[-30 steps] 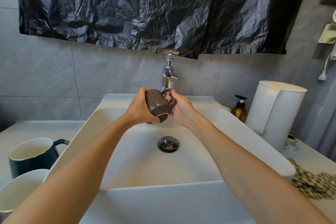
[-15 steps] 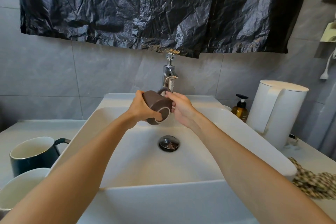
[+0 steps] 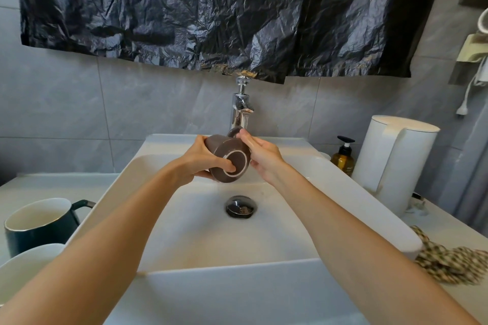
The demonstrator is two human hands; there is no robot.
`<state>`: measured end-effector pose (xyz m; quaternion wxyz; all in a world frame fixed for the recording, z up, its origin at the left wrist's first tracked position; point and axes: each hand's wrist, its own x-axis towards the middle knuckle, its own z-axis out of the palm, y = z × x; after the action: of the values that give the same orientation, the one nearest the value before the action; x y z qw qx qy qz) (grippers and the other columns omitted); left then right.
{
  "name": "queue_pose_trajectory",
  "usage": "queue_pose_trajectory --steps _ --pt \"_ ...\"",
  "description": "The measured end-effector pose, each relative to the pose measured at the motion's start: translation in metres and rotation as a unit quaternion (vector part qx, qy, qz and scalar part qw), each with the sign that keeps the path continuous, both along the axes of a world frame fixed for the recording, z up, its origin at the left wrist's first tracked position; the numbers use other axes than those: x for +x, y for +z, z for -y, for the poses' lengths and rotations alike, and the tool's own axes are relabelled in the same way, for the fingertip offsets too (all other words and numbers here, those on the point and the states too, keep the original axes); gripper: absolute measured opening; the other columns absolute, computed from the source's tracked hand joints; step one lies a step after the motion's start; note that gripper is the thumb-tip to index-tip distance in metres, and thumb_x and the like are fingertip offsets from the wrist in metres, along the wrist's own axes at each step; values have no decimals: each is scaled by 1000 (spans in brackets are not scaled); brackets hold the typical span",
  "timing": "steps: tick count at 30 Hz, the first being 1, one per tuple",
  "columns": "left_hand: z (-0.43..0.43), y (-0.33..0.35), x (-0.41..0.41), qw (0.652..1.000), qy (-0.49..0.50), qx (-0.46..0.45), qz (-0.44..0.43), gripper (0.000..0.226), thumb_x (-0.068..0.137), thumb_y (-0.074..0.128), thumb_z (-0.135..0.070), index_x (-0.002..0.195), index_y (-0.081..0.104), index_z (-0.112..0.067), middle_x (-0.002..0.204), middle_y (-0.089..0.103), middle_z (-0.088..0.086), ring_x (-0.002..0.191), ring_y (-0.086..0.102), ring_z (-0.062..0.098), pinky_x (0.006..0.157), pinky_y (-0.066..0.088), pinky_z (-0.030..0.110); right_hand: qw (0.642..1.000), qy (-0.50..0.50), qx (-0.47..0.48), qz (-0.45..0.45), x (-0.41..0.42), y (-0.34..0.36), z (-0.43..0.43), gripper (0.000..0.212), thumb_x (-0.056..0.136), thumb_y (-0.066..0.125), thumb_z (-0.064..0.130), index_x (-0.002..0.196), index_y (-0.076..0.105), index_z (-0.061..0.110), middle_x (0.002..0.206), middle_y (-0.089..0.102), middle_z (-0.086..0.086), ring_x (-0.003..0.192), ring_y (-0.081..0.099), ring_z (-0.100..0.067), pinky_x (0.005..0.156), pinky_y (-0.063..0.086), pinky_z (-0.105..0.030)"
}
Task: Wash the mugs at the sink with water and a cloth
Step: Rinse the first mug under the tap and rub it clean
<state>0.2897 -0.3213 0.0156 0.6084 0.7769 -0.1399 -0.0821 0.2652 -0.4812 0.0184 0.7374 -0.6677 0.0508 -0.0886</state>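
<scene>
Head: brown mug (image 3: 224, 148), bottle label (image 3: 344, 166) illegible

brown mug (image 3: 227, 159) rotated — side view before, base now facing camera

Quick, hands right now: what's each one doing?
Left hand: closed, gripping the brown mug, thumb on its base.
Right hand: against the mug by its handle; grip or mere touch cannot be told.

Soap bottle (image 3: 343, 159) beside white kettle (image 3: 396, 166)
</scene>
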Motion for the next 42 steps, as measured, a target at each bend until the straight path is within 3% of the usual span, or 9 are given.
queue_pose_trajectory --steps 5,9,14,22,26,29,32,38,42 --pt "-4 2 -4 999 -19 -12 -40 56 65 84 -4 107 51 -19 110 63 5 96 65 21 69 60 38 991 133 26 16 -10 3 11 28 99 50 23 120 62 9 49 61 14 45 56 3 64 39 -18" --pt "-3 1 -5 999 -12 0 -40 72 64 85 -4 122 44 -15 117 59 7 101 63 23 72 60 39 996 78 23 22 -3 2 6 25 90 65 25 109 69 9 81 74 1 69 67 -8 60 47 -16" --pt "9 -4 -3 983 68 109 130 89 46 92 -13 115 35 -19 112 50 7 100 56 25 68 59 39 996 -62 -46 -35 2 -4 4 21 77 78 39 81 72 19 50 55 12 48 37 -7 50 27 -21" --pt "12 -16 2 907 94 225 343 87 45 91 -30 115 39 -18 109 46 2 98 47 24 74 45 34 997 -28 -68 1 9 -3 -4 19 93 60 33 101 60 15 94 65 -3 72 58 -8 59 45 -19" --pt "16 -17 3 909 90 207 350 87 43 90 -28 113 38 -20 108 46 2 97 47 25 74 48 39 992 20 83 -92 6 -3 -4 45 80 73 45 109 62 12 98 71 -9 84 67 -24 72 56 -34" --pt "15 -17 4 922 95 189 325 87 43 90 -28 110 35 -22 109 47 4 99 49 27 77 49 41 990 71 94 -83 6 -4 -5 55 75 80 36 121 61 13 107 71 -11 90 69 -26 67 56 -34" --pt "13 -16 6 930 98 175 309 91 43 92 -30 114 35 -20 113 46 5 103 49 26 80 50 40 989 95 95 -67 4 -4 -7 48 78 79 27 121 63 16 105 72 -8 86 69 -20 65 56 -30" --pt "17 -16 0 927 85 184 316 89 42 89 -31 113 36 -23 109 47 2 102 49 26 80 52 44 985 27 118 -120 11 -8 -7 52 76 74 52 114 64 16 105 71 -9 84 67 -23 61 54 -32" --pt "17 -12 -2 942 81 164 280 90 42 91 -26 112 35 -22 112 49 4 103 51 25 76 54 38 987 29 107 -120 15 -10 -7 43 92 58 44 124 60 15 113 68 -14 98 66 -31 77 56 -46"
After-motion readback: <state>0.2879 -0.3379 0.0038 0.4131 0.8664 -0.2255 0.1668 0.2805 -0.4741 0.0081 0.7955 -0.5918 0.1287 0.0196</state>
